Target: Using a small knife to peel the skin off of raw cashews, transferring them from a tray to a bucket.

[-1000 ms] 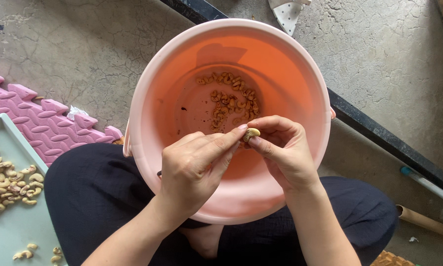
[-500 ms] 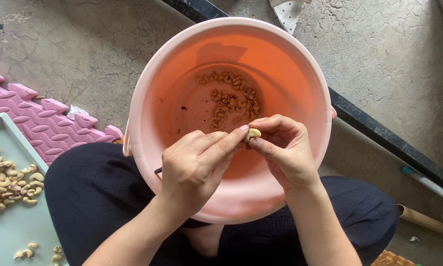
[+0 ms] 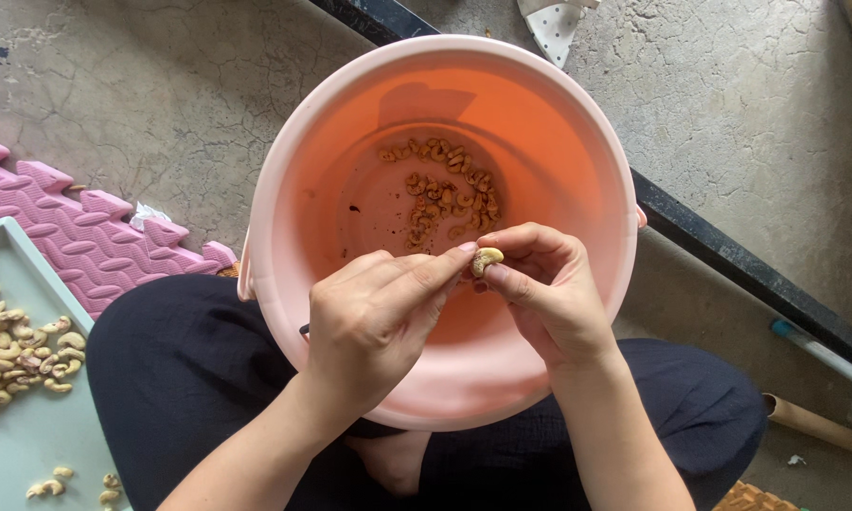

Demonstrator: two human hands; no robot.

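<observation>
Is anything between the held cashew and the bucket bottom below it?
Nothing visible. The right hand pinches the cashew, with the left hand's fingertip against it, above the open bucket; only loose nuts lie on the bottom.

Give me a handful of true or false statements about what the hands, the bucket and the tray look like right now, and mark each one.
1. The right hand pinches a pale cashew nut over the pink bucket. True.
2. The bucket is filled to the brim with nuts. False: only a small scatter of nuts lies on its bottom.
3. The left hand has a fingertip against the nut. True.
4. The pale green tray of cashews sits on the person's right. False: it lies at their left, beside the pink foam mat.
5. The bucket stands on a wooden table. False: it sits between the person's legs on a cracked concrete floor.
</observation>
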